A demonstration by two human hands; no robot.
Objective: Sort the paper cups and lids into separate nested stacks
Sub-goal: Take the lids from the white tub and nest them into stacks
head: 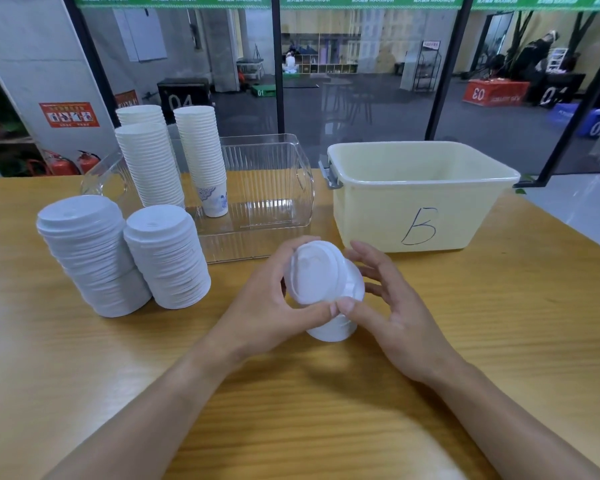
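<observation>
A white paper cup (333, 329) with a white lid (317, 273) on top stands at the table's middle. My left hand (274, 303) grips the lid's left rim, thumb at the front. My right hand (385, 299) holds the cup's right side, its thumb meeting the left thumb at the lid's front edge. Two stacks of white lids (84, 251) (168, 254) stand at the left. Three tall nested stacks of cups (151, 164) (201, 157) (141, 114) rise inside a clear plastic bin (278, 202).
A pale yellow tub marked "B" (420, 202) sits to the right of the clear bin. The wooden table (291, 393) runs to the front edge. Glass partitions and dark posts stand behind the table.
</observation>
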